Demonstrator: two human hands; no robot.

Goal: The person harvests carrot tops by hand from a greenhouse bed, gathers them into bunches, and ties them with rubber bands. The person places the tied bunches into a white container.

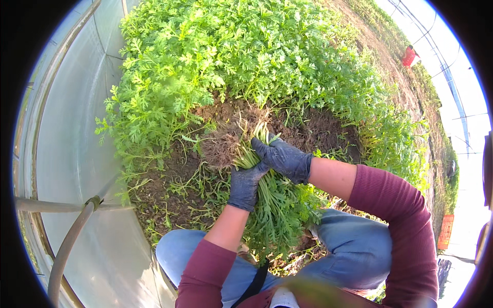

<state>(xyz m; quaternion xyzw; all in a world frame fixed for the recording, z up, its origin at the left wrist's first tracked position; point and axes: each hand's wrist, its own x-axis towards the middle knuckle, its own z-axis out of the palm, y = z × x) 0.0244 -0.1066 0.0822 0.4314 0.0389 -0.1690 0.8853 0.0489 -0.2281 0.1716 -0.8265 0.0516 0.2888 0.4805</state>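
- The person crouches at the edge of a bed of leafy green plants (231, 46), knees in blue jeans, and holds a bunch of pulled greens (272, 205) over the bare soil (308, 131), roots up and away, leaves hanging down toward the lap.
- The left hand (245, 186), in a dark glove, has its grip wrapped closed around the stems just below the roots; the right hand (283, 158), also gloved, presses closed on the same stems from the other side, fingers lying over the top.
- The clump of roots (226, 143) carries a mat of dirt. If it is shaken or knocked loosely, soil could fall into the leaves below and onto the jeans.
- Both grips sit near the root end only, so the long leafy part hangs unsupported; a slack hold could let outer stems slide out and drop to the ground.
- A hard squeeze risks bruising or snapping the thin stems where the fingers cross them.
- The standing plants grow just beside the hands, so a wide swing of the bunch could flatten or break them.
- A curved pipe (72, 241) and the plastic wall (77, 133) stand close on the left, leaving little elbow room there.
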